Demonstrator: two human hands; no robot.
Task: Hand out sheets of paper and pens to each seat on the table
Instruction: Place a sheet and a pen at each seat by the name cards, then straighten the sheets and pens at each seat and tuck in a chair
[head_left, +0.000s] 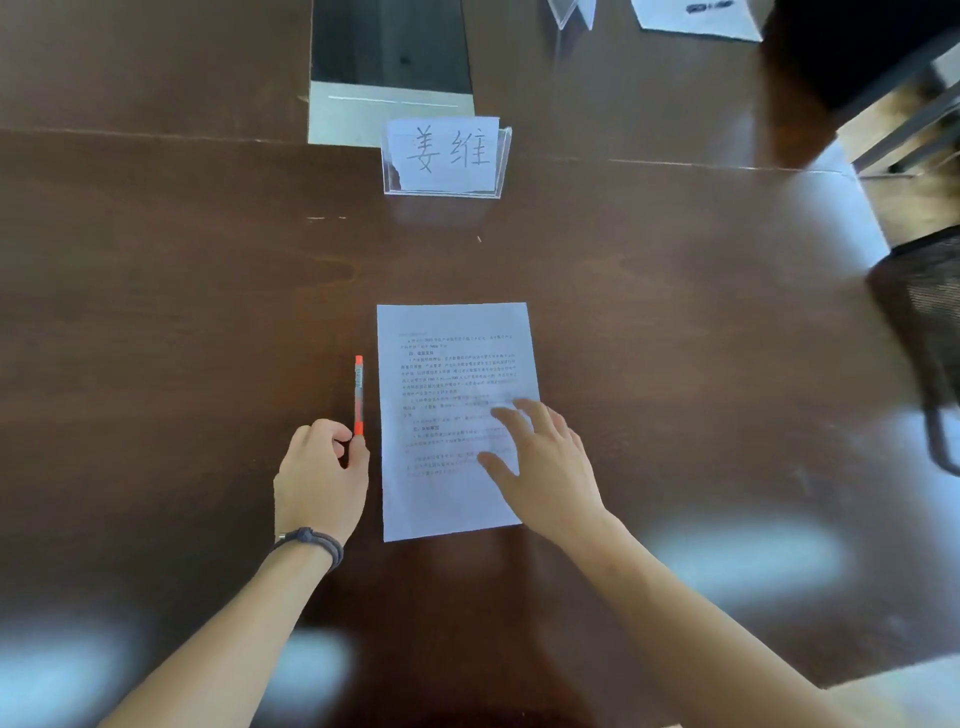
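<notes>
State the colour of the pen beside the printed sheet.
Orange-red pen, seen in the head view.

A white sheet of paper printed with rows of text lies flat on the table under my right hand, its long side running away from me. The pen, orange with a clear barrel, lies parallel just left of the sheet, its near end at my left hand's fingertips.

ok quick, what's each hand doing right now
Left hand: fingers curled, pinching the lower end of the red pen.
Right hand: open, fingers spread flat over the printed sheet, holding nothing.
</notes>
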